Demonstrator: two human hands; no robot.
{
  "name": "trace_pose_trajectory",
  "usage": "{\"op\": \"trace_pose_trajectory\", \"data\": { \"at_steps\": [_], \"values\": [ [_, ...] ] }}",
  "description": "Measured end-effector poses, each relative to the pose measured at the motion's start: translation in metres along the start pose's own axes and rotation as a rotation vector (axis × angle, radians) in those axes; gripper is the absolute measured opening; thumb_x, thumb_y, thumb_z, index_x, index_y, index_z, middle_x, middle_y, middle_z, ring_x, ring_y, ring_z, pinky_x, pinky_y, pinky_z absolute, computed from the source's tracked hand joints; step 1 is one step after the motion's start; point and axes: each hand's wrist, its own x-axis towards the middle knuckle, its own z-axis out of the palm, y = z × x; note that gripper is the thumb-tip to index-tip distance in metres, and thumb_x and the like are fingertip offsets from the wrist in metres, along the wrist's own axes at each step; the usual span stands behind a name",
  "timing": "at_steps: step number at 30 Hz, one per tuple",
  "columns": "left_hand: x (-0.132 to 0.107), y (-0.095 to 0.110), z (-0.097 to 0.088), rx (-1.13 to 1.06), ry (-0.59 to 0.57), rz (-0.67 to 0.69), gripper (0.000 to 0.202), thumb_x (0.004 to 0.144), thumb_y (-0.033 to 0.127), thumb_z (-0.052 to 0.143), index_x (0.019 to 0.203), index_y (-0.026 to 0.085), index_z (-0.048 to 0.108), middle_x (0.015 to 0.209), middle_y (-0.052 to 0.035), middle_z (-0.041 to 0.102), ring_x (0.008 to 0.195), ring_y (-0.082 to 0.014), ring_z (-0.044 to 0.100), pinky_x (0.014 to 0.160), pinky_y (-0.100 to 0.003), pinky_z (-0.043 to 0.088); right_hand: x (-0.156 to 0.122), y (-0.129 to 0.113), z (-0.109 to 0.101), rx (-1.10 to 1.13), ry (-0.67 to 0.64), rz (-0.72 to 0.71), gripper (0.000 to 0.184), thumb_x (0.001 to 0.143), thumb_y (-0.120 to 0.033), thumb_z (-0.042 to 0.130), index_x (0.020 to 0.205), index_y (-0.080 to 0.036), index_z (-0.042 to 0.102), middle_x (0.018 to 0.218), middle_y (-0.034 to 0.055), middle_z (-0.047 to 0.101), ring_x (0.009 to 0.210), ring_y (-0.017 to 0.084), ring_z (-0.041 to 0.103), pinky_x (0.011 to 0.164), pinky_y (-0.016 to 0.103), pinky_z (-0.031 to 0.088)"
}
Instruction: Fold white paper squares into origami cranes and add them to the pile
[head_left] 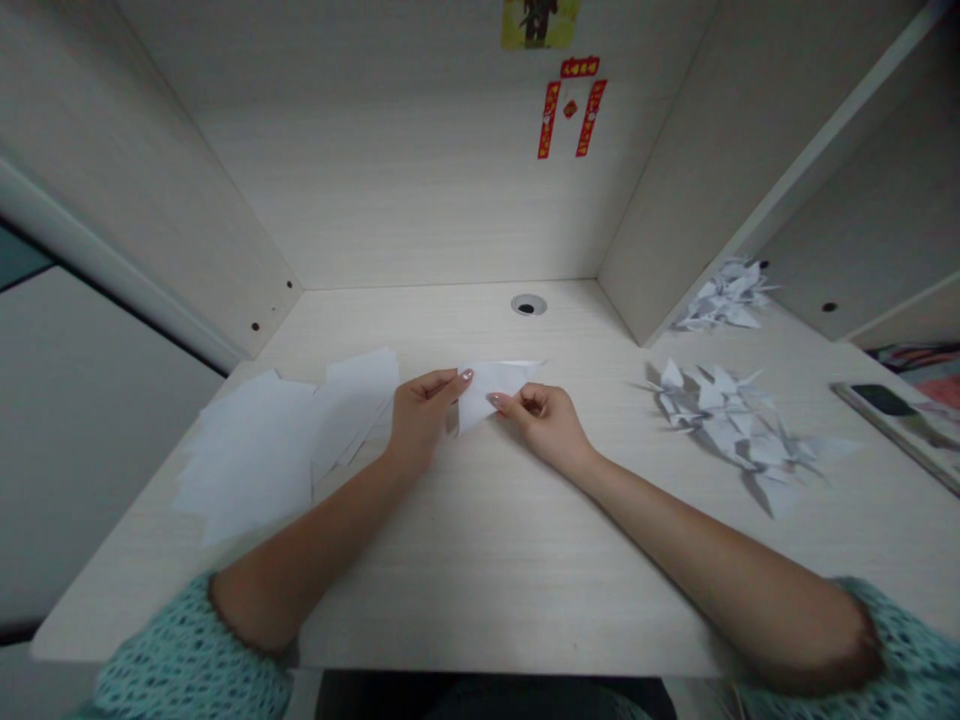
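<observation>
A folded white paper triangle [496, 385] lies on the pale wooden desk [480, 560] at the middle. My left hand [421, 412] pinches its left edge with fingers curled. My right hand [541, 420] pinches the lower edge of the same paper with thumb and forefinger. Both forearms stretch in from the near edge, with teal knitted sleeves pushed up.
A loose spread of white paper sheets [277, 440] lies at the left. Folded paper cranes [739, 425] are heaped at the right, with another heap [726, 297] further back. A phone [885, 400] rests at the far right. A cable hole [529, 304] sits near the back wall.
</observation>
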Motion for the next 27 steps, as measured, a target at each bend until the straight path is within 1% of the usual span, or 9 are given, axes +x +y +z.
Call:
{"op": "trace_pose_trajectory", "data": {
  "at_steps": [4,6,9,13,16,19,21,24,27],
  "values": [
    [0.0000,0.0005,-0.0006,-0.016,-0.019,-0.004,0.031,0.063,0.047,0.074,0.069,0.017,0.071,0.072,-0.0033,0.069,0.064,-0.0134,0.058,0.062,-0.025,0.047,0.0007,0.0015,0.0011,0.010,-0.019,0.007,0.044,0.074,-0.056,0.063,0.056,-0.016,0.061,0.047,-0.0016,0.049,0.047,0.009,0.039,0.046,0.024,0.026],
    [-0.0003,0.0010,-0.0010,0.001,-0.018,0.012,0.032,0.063,0.049,0.073,0.066,0.017,0.069,0.067,-0.0022,0.066,0.060,-0.0125,0.055,0.057,-0.024,0.045,0.0005,0.0006,0.0007,0.009,-0.021,-0.007,0.044,0.074,-0.056,0.063,0.057,-0.016,0.062,0.048,-0.0017,0.049,0.047,0.009,0.038,0.046,0.024,0.026],
    [-0.0001,-0.0001,-0.0022,0.048,0.004,0.045,0.035,0.062,0.051,0.072,0.064,0.017,0.066,0.060,-0.0001,0.061,0.052,-0.0103,0.049,0.048,-0.022,0.038,-0.0005,-0.0021,-0.0006,-0.018,-0.036,-0.025,0.043,0.074,-0.055,0.063,0.058,-0.015,0.063,0.049,-0.0011,0.051,0.048,0.009,0.039,0.046,0.024,0.027],
    [0.0005,-0.0030,-0.0029,0.074,0.000,0.105,0.033,0.066,0.050,0.070,0.064,0.017,0.064,0.060,0.0017,0.060,0.052,-0.0092,0.048,0.047,-0.021,0.035,-0.0033,-0.0046,0.0000,-0.039,0.002,-0.033,0.041,0.074,-0.054,0.064,0.058,-0.016,0.063,0.050,-0.0010,0.052,0.049,0.010,0.040,0.048,0.025,0.029],
    [-0.0007,-0.0027,-0.0008,0.091,-0.052,0.103,0.032,0.069,0.050,0.068,0.070,0.018,0.065,0.060,0.0020,0.060,0.050,-0.0085,0.047,0.046,-0.020,0.033,-0.0054,-0.0036,0.0021,0.011,0.040,-0.023,0.040,0.074,-0.052,0.064,0.056,-0.016,0.062,0.048,-0.0016,0.050,0.048,0.010,0.040,0.048,0.025,0.029],
    [-0.0033,0.0002,0.0017,0.157,-0.175,0.034,0.035,0.068,0.050,0.069,0.077,0.017,0.068,0.060,0.0010,0.061,0.048,-0.0090,0.047,0.045,-0.020,0.031,-0.0059,-0.0010,0.0030,0.068,0.079,-0.027,0.041,0.073,-0.053,0.065,0.055,-0.017,0.060,0.049,-0.0013,0.052,0.049,0.010,0.041,0.049,0.025,0.031],
    [-0.0054,0.0024,0.0024,0.219,-0.236,0.007,0.036,0.067,0.051,0.070,0.078,0.016,0.070,0.064,-0.0010,0.063,0.053,-0.0108,0.050,0.047,-0.021,0.033,-0.0052,0.0006,0.0029,0.093,0.110,-0.032,0.041,0.073,-0.053,0.065,0.054,-0.017,0.059,0.052,-0.0007,0.054,0.050,0.011,0.043,0.052,0.026,0.033],
    [-0.0069,0.0046,0.0016,0.288,-0.251,0.015,0.038,0.067,0.052,0.069,0.077,0.016,0.073,0.069,-0.0021,0.066,0.057,-0.0125,0.052,0.048,-0.021,0.033,-0.0045,0.0015,0.0026,0.133,0.118,-0.010,0.041,0.072,-0.054,0.065,0.056,-0.017,0.059,0.056,-0.0002,0.057,0.052,0.011,0.045,0.052,0.026,0.034],
    [-0.0054,0.0048,-0.0008,0.363,-0.218,0.022,0.038,0.067,0.053,0.069,0.069,0.016,0.072,0.056,0.0005,0.059,0.049,-0.0097,0.044,0.044,-0.020,0.026,-0.0057,-0.0012,0.0031,0.169,0.103,0.013,0.040,0.072,-0.053,0.065,0.057,-0.017,0.061,0.056,-0.0002,0.057,0.052,0.011,0.044,0.052,0.026,0.033]
  ]
}}
